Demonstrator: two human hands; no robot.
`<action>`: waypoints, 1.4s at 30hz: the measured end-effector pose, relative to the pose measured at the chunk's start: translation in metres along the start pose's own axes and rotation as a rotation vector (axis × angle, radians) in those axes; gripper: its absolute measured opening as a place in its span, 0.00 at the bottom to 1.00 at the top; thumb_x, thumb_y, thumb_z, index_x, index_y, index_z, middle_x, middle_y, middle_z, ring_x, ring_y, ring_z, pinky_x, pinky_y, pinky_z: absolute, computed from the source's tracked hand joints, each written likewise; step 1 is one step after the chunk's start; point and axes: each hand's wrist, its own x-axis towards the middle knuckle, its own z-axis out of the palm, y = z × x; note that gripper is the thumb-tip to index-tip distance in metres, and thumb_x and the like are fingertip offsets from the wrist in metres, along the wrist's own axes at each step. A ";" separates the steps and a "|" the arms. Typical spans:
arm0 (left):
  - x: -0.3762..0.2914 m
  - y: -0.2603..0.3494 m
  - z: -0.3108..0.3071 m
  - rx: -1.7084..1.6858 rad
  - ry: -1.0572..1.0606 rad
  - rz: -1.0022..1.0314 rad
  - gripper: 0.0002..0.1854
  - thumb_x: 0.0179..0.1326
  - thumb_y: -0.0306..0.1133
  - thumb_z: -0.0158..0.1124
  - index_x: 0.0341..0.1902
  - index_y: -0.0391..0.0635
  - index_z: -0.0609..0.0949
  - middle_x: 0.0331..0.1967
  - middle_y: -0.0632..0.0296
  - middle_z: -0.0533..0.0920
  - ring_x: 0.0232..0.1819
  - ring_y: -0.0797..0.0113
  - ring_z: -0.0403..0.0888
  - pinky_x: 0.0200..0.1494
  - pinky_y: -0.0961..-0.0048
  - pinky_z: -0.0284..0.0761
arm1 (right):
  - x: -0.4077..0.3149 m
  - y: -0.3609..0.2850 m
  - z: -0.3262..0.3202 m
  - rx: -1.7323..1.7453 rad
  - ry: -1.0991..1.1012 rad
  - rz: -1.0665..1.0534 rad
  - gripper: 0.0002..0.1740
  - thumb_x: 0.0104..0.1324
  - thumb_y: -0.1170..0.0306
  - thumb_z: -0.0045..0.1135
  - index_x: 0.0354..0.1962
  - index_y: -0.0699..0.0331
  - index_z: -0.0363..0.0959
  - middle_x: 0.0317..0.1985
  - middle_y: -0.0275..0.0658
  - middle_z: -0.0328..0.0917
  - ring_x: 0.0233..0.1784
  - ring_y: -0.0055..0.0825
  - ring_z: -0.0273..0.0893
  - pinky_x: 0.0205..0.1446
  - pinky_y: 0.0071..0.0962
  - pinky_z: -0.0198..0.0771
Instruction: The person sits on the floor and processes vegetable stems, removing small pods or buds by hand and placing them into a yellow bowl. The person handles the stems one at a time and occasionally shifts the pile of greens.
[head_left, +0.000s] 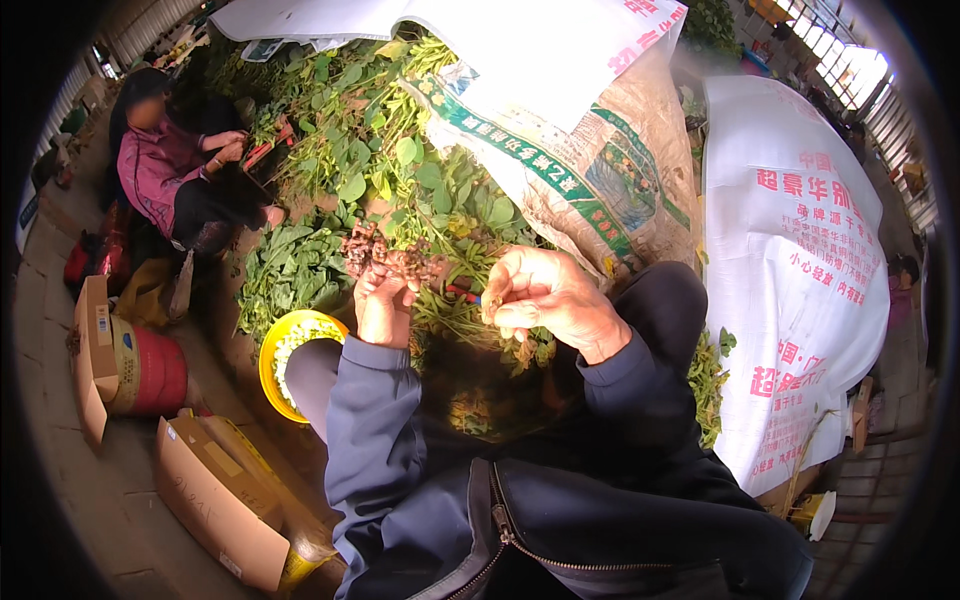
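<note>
My left hand (384, 306) holds up a cluster of reddish-brown, knobbly, wrinkled pieces (365, 249); the picture does not settle what they are. Between the thumb and fingers of my right hand (559, 300) is a small tan piece (493, 298), possibly a dry pod. Behind both hands spreads a heap of leafy bean plants (431, 180) with green pods among the stems. By my left knee stands a yellow bowl (268, 390) of pale green shelled beans (304, 334). A red and blue object (463, 294) shows partly between my hands, too hidden to name.
A printed woven sack (652, 187) and white plastic sheeting (787, 225) lie ahead and to the right. At left, another person (161, 161) sits handling plants. Cardboard boxes (217, 495) and a red-and-yellow tub (150, 367) stand on the paved floor (67, 337).
</note>
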 end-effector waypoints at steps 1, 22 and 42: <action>0.001 -0.004 -0.004 -0.041 -0.008 -0.010 0.09 0.62 0.17 0.61 0.38 0.48 0.78 0.27 0.65 0.81 0.28 0.68 0.81 0.25 0.77 0.70 | 0.001 0.002 0.000 0.017 -0.001 -0.029 0.11 0.66 0.73 0.67 0.44 0.66 0.76 0.38 0.37 0.83 0.37 0.19 0.79 0.41 0.21 0.74; -0.005 -0.006 0.006 -0.142 -0.093 0.007 0.10 0.60 0.17 0.63 0.39 0.48 0.77 0.50 0.62 0.83 0.30 0.62 0.79 0.26 0.76 0.70 | -0.048 -0.062 0.092 0.302 -0.511 -0.874 0.06 0.70 0.78 0.64 0.39 0.77 0.82 0.37 0.61 0.84 0.32 0.42 0.87 0.35 0.31 0.86; -0.034 -0.003 0.057 0.341 0.098 0.319 0.08 0.66 0.22 0.68 0.47 0.41 0.83 0.30 0.65 0.85 0.26 0.75 0.79 0.25 0.78 0.71 | 0.053 0.054 0.040 -0.964 0.618 -0.524 0.29 0.51 0.72 0.82 0.44 0.65 0.69 0.36 0.42 0.82 0.31 0.28 0.82 0.34 0.31 0.79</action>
